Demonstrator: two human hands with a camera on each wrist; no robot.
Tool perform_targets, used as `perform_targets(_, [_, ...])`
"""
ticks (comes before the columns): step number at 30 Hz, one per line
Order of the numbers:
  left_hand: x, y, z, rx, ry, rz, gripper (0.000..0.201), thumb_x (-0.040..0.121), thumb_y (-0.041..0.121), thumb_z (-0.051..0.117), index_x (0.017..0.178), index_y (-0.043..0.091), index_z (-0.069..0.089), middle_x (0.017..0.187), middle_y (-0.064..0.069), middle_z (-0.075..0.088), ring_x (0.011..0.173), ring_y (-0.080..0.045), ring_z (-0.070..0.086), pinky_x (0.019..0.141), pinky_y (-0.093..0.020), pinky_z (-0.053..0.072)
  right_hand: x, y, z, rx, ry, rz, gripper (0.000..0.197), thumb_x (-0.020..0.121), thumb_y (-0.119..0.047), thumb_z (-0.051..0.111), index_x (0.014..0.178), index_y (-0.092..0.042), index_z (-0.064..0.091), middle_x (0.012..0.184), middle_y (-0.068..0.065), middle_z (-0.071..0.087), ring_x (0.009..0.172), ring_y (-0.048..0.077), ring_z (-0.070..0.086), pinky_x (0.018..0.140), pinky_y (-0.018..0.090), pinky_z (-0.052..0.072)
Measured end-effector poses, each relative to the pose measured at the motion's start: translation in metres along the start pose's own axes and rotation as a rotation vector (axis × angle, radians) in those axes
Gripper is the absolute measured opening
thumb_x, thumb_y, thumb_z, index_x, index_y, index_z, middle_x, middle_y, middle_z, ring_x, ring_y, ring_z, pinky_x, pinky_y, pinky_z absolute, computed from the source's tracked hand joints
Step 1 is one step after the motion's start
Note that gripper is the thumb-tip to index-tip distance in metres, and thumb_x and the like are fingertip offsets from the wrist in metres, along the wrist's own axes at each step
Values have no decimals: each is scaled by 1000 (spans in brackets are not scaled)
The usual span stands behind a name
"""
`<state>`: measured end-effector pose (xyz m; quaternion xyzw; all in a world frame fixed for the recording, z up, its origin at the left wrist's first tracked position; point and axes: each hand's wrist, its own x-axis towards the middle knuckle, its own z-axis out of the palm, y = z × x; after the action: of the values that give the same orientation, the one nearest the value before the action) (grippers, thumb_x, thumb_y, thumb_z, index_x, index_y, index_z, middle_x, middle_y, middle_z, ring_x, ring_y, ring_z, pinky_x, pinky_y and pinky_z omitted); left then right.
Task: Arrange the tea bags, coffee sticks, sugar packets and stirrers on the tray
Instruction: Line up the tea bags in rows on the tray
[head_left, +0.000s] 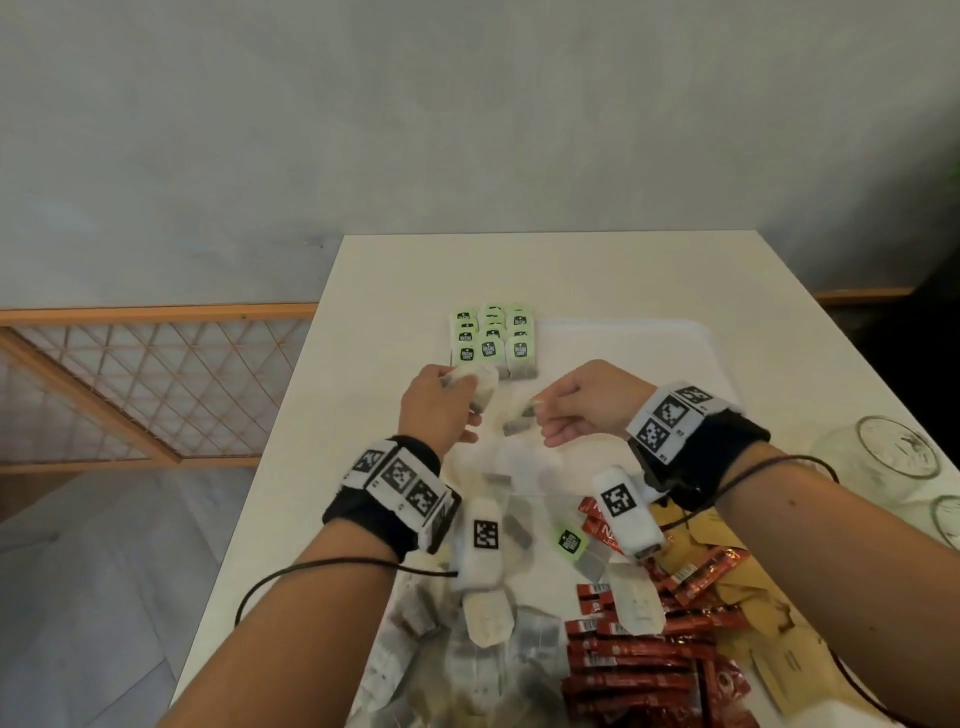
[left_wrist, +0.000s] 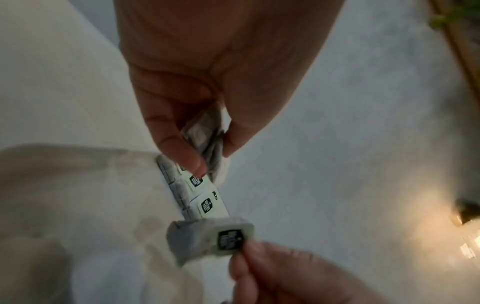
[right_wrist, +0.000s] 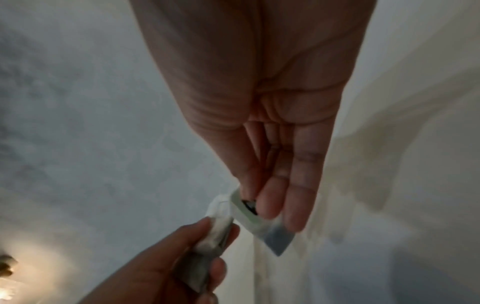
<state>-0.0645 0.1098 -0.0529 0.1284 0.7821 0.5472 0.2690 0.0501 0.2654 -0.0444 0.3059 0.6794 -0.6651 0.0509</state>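
Two hands work on the tea-bag step: the left hand grips a small stack of bags, and the right hand pinches one tea bag by its tag, just beside the left. Beyond the fingers, rows of tea bags lie at the tray corner. Probably the single bag must go next beside these rows.

A café or hospitality corner, or possibly a home dining nook, was suggested. A white table was set against a plain grey plastered wall, with a wooden lattice screen to its left. Bulk supplies were piled at the table's near edge: red coffee sticks, brown sugar packets and tea bags, while glassware, blurred, was seen at the right edge.
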Motion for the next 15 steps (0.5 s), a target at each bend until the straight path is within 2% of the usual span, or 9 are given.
perform_targets(3, [12,1,-9,-176,-64,-94,25,98,11,51,119,-2,50,79,-10,61,65,-19,61,56,-31,60,14,2,1,-19,64,25,10,89,-4,66,87,6,66,68,13,63,51,15,62,56,30,59])
perform_targets(5, [19,0,-15,-222,-67,-100,27,97,9,53,119,-7,52,80,-12,63,68,-21,65,63,-34,61,27,5,1,-95,131,17,11,86,-9,71,89,2,69,67,10,62,52,14,58,57,29,58])
perform_targets(7, [26,-1,-20,-260,-59,-103,32,96,9,56,122,-11,52,89,-16,66,73,-22,68,66,-33,62,41,7,3,-188,207,-13,12,83,-14,76,89,-4,72,68,8,63,53,13,58,58,27,58])
perform_targets(10, [38,-3,-27,-337,-32,-121,27,95,6,59,117,-9,53,97,-20,67,76,-24,69,64,-31,62,59,2,12,-245,278,-78,12,82,-17,77,89,-9,72,71,7,69,56,13,61,59,25,57])
perform_targets(13, [47,-7,-34,-393,-10,-139,10,94,3,57,101,-3,54,94,-19,64,78,-27,69,68,-33,62,73,-7,24,-278,259,-134,4,87,-11,70,88,-8,72,72,6,70,56,14,60,59,26,58])
perform_targets(15, [53,-11,-38,-400,2,-146,4,94,3,56,95,0,55,94,-18,65,79,-27,70,70,-34,62,81,-12,30,-330,248,-154,9,90,-8,64,87,-10,73,73,7,71,55,13,58,57,25,56])
